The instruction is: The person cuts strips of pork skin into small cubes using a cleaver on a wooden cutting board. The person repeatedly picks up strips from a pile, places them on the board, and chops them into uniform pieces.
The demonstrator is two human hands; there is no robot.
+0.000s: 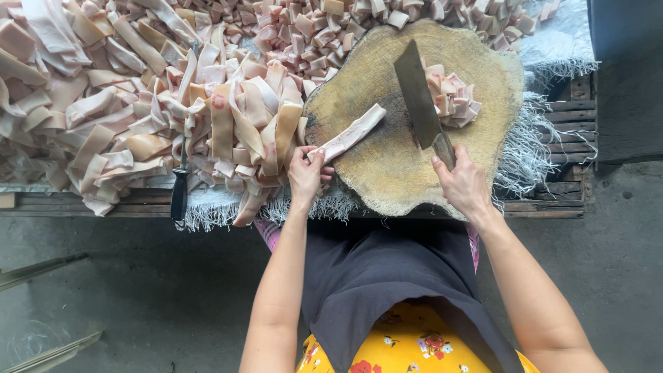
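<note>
left hand (304, 176) fingers pinched on pork strip (353, 133) | right hand (464, 185) fingers clenched round cleaver (418, 97) handle | wooden block (387, 173)

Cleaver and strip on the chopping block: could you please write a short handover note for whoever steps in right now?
Left hand grips one end of a long pale pink meat strip lying on the round wooden chopping block.
Right hand holds the broad steel cleaver, blade resting on the block.
Done: small pile of cut pink pieces beside the blade.
Left: this strip is uncut; a large heap of uncut strips waits to the left.
</note>
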